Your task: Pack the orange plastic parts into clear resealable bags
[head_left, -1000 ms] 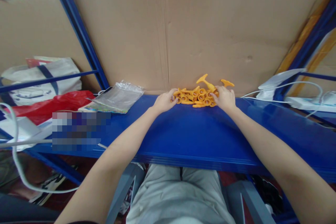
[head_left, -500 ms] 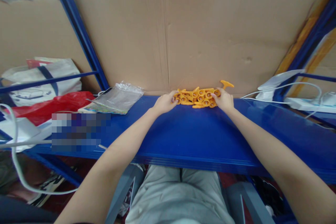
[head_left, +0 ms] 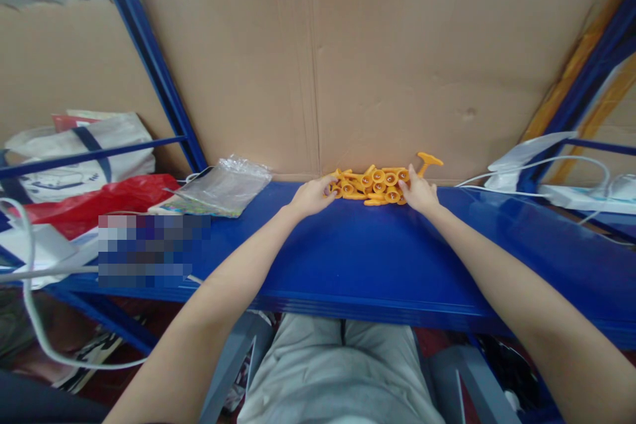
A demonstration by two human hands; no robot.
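A pile of yellow plastic pieces (head_left: 380,187) with round hollow ends lies on the blue shelf top (head_left: 348,245), close against the cardboard wall. At its left end my left hand (head_left: 314,195) has curled fingers closed on the pieces. My right hand (head_left: 422,195) grips the other end, thumb on the near side and a finger on the far side. Its remaining fingers are partly hidden. Just behind that hand, a single yellow T-shaped piece (head_left: 429,159) leans upright against the cardboard.
Clear plastic bags (head_left: 236,189) lie left of the pile, beside a red plastic bag (head_left: 99,202) and a white cloth bag (head_left: 94,156). Cardboard (head_left: 397,66) closes off the back. A power strip (head_left: 586,197) with white cables sits at right. Blue posts (head_left: 154,73) frame the shelf.
My right hand has shifted slightly left, and the pieces at the right end have moved left with it. The left hand stays nearly in place.
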